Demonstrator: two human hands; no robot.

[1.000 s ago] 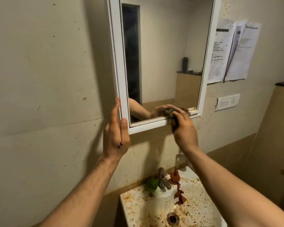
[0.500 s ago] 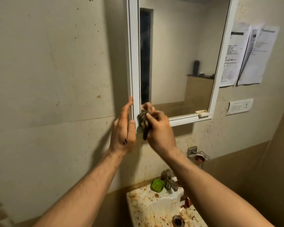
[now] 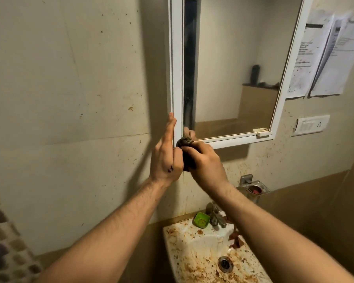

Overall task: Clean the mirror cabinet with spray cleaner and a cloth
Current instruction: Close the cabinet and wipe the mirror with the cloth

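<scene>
Right hand [image 3: 205, 164] around wadded dark cloth [image 3: 184, 141], white cabinet frame [image 3: 177, 78]

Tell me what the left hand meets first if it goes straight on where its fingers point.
The way looks free: the left hand lies against the left side of the mirror cabinet frame, fingers pointing up, so it would probably just run along it to the picture's top.

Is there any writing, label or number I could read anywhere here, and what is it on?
No text here can be read.
Two paper sheets on the wall, right of the mirror cabinet: printed lines, too blurred to read.
Switch plate: no legible marking.
Left hand: a small dark mark on its back, not readable as letters.
</scene>
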